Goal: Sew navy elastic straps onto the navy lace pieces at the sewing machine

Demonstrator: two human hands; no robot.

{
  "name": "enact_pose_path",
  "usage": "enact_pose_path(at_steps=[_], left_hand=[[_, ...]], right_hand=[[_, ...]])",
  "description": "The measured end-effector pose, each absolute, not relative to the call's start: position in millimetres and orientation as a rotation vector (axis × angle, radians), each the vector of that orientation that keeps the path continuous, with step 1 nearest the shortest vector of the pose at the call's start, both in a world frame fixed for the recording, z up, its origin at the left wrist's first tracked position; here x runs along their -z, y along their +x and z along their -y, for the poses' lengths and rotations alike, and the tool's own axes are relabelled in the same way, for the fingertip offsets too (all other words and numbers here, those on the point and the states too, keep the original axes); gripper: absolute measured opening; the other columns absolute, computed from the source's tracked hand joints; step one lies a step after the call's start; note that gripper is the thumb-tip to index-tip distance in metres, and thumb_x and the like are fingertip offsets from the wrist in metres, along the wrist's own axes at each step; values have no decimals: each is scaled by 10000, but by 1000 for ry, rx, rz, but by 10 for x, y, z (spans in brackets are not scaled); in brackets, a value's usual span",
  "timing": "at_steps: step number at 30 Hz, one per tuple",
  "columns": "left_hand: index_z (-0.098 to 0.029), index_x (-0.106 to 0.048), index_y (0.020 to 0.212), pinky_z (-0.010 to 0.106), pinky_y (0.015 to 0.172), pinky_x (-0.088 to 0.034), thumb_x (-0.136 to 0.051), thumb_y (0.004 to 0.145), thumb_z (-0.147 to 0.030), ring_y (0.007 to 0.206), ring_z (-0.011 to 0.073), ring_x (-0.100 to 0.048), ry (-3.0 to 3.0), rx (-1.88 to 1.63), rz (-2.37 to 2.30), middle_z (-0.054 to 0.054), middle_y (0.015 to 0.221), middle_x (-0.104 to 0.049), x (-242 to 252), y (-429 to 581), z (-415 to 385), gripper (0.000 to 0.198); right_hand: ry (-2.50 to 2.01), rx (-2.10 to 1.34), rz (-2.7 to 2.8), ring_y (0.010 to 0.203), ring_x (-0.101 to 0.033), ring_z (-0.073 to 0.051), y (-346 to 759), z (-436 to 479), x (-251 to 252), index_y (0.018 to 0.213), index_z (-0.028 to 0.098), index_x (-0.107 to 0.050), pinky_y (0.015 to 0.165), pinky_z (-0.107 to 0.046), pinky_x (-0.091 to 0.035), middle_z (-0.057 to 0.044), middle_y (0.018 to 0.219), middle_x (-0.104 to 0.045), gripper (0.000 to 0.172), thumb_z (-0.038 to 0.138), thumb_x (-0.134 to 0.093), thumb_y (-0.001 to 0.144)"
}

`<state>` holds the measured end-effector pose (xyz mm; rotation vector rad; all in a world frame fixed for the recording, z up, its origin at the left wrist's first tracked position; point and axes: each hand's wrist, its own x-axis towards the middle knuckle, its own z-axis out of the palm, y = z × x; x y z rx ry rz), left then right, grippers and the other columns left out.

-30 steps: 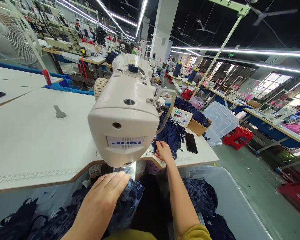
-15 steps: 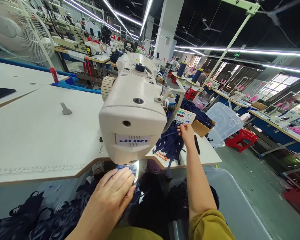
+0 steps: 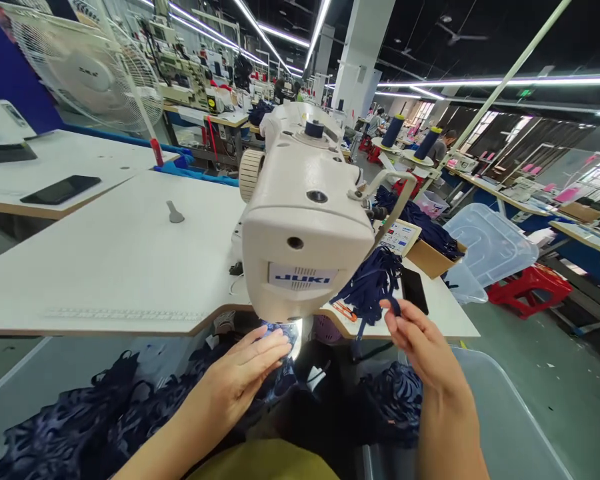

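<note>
My left hand [image 3: 247, 371], at lower centre of the frame, rests on the cloth [image 3: 284, 380] beneath the machine [image 3: 305, 233]. Its fingers are extended and close together; I cannot tell whether the thumb grips from below. The cloth's visible length runs down the frame, upper end pointing under the machine. My right hand [image 3: 423, 340], right of centre, pinches the strap [image 3: 394, 306] between thumb and forefinger. The strap's short visible section slants from upper left to lower right, near the pile [image 3: 373, 287].
</note>
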<state>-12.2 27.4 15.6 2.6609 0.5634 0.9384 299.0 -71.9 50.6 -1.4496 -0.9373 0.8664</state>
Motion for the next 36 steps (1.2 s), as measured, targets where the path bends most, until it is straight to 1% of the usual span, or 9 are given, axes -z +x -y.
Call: enact_pose_path(at_steps=[3, 6, 8, 11, 16, 26, 31, 33, 36], left_hand=[[-249, -577, 1247, 330, 1070, -415, -467, 937, -185, 1238, 177, -519, 2557, -906, -582, 3, 1267, -621, -117, -157, -273, 335], [-260, -600, 1227, 337, 1045, -434, -486, 932, -194, 1247, 190, -507, 2465, -893, -627, 0, 1268, -619, -61, -190, -275, 323], [-254, -632, 1186, 351, 1033, -445, -498, 928, -207, 1227, 200, -527, 2396, -911, -658, 7, 1239, -638, -43, -200, -277, 295], [-237, -678, 1111, 357, 1004, -472, -518, 921, -251, 1157, 213, -585, 2278, -981, -703, 21, 1166, -678, -51, -195, -286, 249], [-224, -692, 1065, 347, 971, -501, -531, 915, -268, 1097, 208, -626, 2182, -1037, -707, 26, 1115, -700, -77, -193, -306, 225], [-253, -558, 1250, 348, 1085, -405, -436, 928, -94, 1159, 149, -584, 2679, -878, -433, 22, 1221, -652, -163, -244, -367, 380], [-249, -590, 1205, 367, 1118, -338, -391, 920, -70, 1130, 145, -596, 2860, -777, -507, 21, 1196, -662, -272, -196, -318, 390], [-239, -596, 1199, 360, 1112, -343, -374, 919, -60, 1118, 143, -600, 2872, -750, -518, 25, 1191, -662, -309, -179, -298, 399], [-231, -605, 1182, 318, 1069, -393, -369, 928, -72, 1095, 135, -606, 2892, -748, -486, 28, 1172, -666, -354, -164, -295, 382]], right_hand=[[-1500, -1001, 1080, 413, -350, -101, 2849, 783, -395, 885, 192, -711, 469, -249, -315, 51, 413, -438, 322, 487, -587, 846], [-1455, -1241, 1257, 476, -456, -118, 2726, 735, -378, 747, 191, -695, 531, -262, -369, 0, 519, -579, 304, 468, -608, 836], [-1446, -1316, 1323, 563, -503, -132, 2655, 653, -391, 785, 193, -694, 566, -261, -382, -22, 652, -633, 275, 438, -591, 854], [-1478, -1246, 1361, 574, -447, -118, 2572, 476, -393, 854, 199, -672, 554, -239, -343, 11, 657, -568, 252, 423, -561, 873], [-1499, -1128, 1438, 651, -453, -125, 2508, 197, -382, 738, 189, -603, 615, -238, -351, 25, 691, -531, 227, 382, -576, 855], [-1568, -1101, 1457, 522, -422, -110, 2539, 36, -433, 751, 194, -612, 486, -220, -309, 44, 592, -498, 217, 397, -595, 825], [-1531, -791, 1468, 827, -562, -174, 2447, 83, -374, 862, 223, -651, 755, -278, -433, -7, 871, -618, 180, 390, -588, 844], [-1525, -755, 1378, 853, -580, -180, 2370, 176, -308, 848, 220, -658, 790, -289, -442, -24, 871, -634, 245, 434, -542, 875], [-1485, -1160, 1255, 564, -561, -148, 2167, 343, -132, 676, 187, -625, 573, -261, -448, -23, 598, -593, 530, 576, -360, 921]])
